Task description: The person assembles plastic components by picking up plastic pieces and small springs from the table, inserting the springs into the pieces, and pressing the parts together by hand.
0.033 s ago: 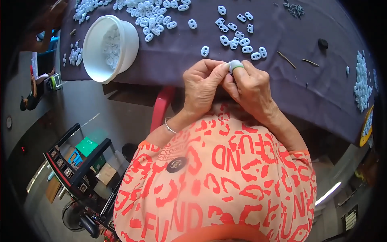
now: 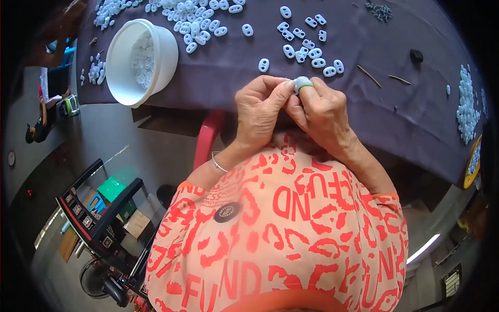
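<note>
Close to the table's near edge, my two hands meet fingertip to fingertip. My left hand (image 2: 258, 111) is closed, its thumb and forefinger pinching a small white plastic piece (image 2: 297, 85) that the fingers mostly hide. Against the same piece press the curled fingers of my right hand (image 2: 325, 108). A white finger cover with a green band (image 2: 303, 81) wraps a right fingertip. Just beyond lie several loose white oval pieces with two holes (image 2: 318, 63), and a single one (image 2: 264, 65) rests nearer my left hand.
To the left stands a white tub (image 2: 169, 65) with small translucent pieces inside. Heaps of white parts (image 2: 195, 15) lie behind it. On the dark tablecloth (image 2: 218, 73) are thin sticks (image 2: 369, 77), a black lump (image 2: 416, 56), dark screw-like bits (image 2: 381, 12) and a pale pile (image 2: 468, 112) at right.
</note>
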A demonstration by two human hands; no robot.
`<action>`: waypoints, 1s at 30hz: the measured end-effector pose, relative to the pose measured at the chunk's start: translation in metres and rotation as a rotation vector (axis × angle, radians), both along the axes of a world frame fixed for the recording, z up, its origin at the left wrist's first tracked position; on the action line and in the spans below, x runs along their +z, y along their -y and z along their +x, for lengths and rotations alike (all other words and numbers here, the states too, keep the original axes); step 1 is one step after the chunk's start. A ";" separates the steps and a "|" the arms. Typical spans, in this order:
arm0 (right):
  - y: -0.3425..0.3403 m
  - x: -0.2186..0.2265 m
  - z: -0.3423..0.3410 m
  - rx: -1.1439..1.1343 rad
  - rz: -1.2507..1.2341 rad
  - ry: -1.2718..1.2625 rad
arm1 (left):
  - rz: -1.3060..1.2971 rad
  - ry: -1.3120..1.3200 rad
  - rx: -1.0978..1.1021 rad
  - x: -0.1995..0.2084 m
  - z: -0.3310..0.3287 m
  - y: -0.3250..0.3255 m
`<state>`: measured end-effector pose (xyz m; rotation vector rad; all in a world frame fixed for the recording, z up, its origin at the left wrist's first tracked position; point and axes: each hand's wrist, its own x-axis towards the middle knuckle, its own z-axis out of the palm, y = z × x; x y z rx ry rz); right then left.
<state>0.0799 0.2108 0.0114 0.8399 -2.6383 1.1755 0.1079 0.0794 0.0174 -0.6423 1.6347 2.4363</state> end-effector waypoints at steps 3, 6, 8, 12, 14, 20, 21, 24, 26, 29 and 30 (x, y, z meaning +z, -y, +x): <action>0.002 -0.004 0.006 -0.027 0.001 -0.008 | -0.016 -0.004 -0.003 -0.001 0.003 0.000; 0.002 -0.005 0.009 -0.058 -0.003 0.006 | -0.020 -0.010 -0.004 -0.003 0.005 -0.001; 0.001 -0.005 0.010 -0.056 -0.038 0.049 | -0.018 -0.017 -0.004 -0.002 0.005 -0.001; -0.005 -0.004 0.007 -0.019 -0.021 0.045 | 0.002 -0.019 -0.022 0.000 0.007 0.000; -0.007 -0.003 0.005 0.012 -0.001 0.023 | -0.018 -0.025 -0.036 -0.001 0.007 0.000; -0.007 -0.004 0.003 0.038 -0.013 -0.002 | -0.059 -0.027 -0.053 -0.001 0.005 0.000; -0.007 -0.005 0.003 0.038 -0.012 0.002 | -0.060 -0.010 -0.041 0.001 0.004 -0.001; -0.004 -0.006 0.004 0.039 -0.021 0.000 | -0.056 0.010 -0.026 0.002 0.004 -0.002; -0.003 -0.006 0.005 0.028 -0.024 -0.002 | -0.052 0.009 -0.024 0.002 0.004 -0.001; -0.005 -0.004 0.004 0.027 -0.045 0.034 | -0.012 0.014 -0.028 0.004 0.003 -0.001; -0.006 -0.004 0.002 0.028 -0.048 0.031 | 0.010 0.026 -0.020 0.004 0.003 -0.002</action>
